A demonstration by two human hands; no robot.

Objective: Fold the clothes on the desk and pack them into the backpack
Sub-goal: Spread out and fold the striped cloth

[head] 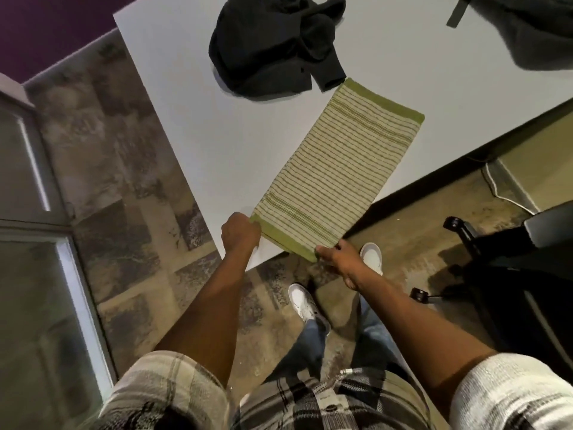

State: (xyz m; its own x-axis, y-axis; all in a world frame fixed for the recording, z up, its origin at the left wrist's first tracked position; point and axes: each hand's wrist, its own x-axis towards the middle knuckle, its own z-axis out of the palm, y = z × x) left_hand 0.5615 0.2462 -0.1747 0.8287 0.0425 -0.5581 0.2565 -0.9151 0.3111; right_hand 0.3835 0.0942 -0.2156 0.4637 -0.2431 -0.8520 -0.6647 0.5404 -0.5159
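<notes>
Fingers (252, 226) of both hands pinch the striped cloth's (338, 169) near corners.

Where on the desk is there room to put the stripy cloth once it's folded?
Bare desk lies left of the striped cloth and black clothes, and between the cloth and backpack. It is crowded where a black sleeve touches the cloth's far corner. Left hand and right hand hold its near corners.

The dark grey fabric backpack (533, 32) is cut off by the top and right edges, so its opening cannot be seen. The crumpled black garment (273, 48) runs past the top edge. The left hand (240, 232) hides its own fingers. The black wheeled office chair (511, 259) is cut by the right edge.
</notes>
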